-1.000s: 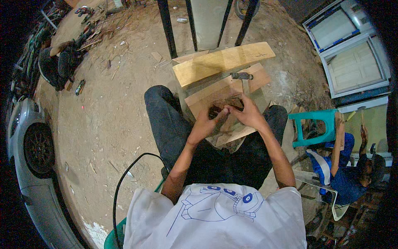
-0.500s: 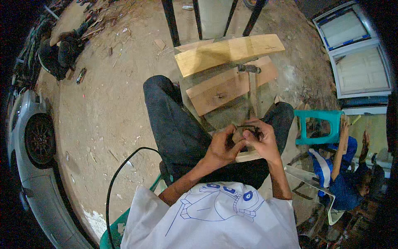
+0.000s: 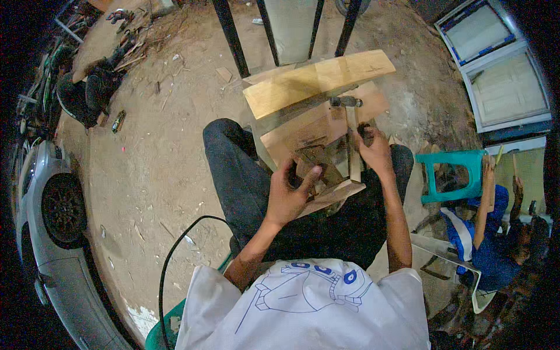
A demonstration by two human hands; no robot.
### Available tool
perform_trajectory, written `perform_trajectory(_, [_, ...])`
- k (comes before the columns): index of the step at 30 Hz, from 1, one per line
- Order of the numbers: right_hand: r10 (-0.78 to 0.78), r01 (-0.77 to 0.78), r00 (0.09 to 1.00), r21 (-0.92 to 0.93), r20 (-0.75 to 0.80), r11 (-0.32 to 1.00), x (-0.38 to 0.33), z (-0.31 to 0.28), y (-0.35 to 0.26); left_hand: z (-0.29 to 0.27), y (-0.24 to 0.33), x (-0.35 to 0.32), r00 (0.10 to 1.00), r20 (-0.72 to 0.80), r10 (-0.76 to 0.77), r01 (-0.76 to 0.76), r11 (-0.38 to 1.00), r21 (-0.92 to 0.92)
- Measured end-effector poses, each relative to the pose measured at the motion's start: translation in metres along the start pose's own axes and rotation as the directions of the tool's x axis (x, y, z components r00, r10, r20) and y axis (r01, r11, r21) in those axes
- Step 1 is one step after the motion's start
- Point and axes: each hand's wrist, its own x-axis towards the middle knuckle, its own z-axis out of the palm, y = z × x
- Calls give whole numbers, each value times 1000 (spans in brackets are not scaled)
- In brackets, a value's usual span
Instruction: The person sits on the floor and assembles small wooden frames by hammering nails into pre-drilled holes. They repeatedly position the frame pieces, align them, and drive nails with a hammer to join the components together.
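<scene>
My left hand is curled over the work on my lap, thumb raised. A dark brown, flat-looking piece lies by its thumb and fingers, its kind unclear. Just right of the hammer's wooden handle, my right hand has its fingers bent inward around something small and dark that I cannot make out. The hammer's dark head points away from me, lying over a reddish-brown board. Beyond it is a longer, yellowish board. A pale wooden edge shows between my hands.
Dark legs of a chair or stand rise beyond the boards. To the right are a teal plastic stool, a person in blue and framed panels. A grey car stands on the left, with a black cable nearer me.
My hands were together over a small dark object and have parted. The left moved left; the right moved up beside the hammer handle. The boards show more fully between them.
</scene>
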Motion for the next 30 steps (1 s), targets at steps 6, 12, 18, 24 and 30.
perform_trajectory(6, [18, -53, 997, 507, 73, 860, 62, 99, 71, -9, -5, 13, 944, -106, 312, -279, 929, 243])
perform_trajectory(12, [42, -598, 797, 779, 602, 188, 36, 54, 40, -17, -43, 51, 724, 180, 666, -574, 437, 692])
perform_trajectory(18, [105, -545, 838, 810, 535, 218, 15, 41, 23, -9, -151, 89, 876, 398, 271, -449, 164, 878])
perform_trajectory(24, [144, -454, 885, 749, 444, 483, -40, 18, 8, 4, -147, 85, 888, 361, 283, -423, 201, 883])
perform_trajectory(30, [98, -447, 873, 706, 477, 549, -66, 4, 2, 0, -136, 80, 924, 361, 126, -382, 329, 864])
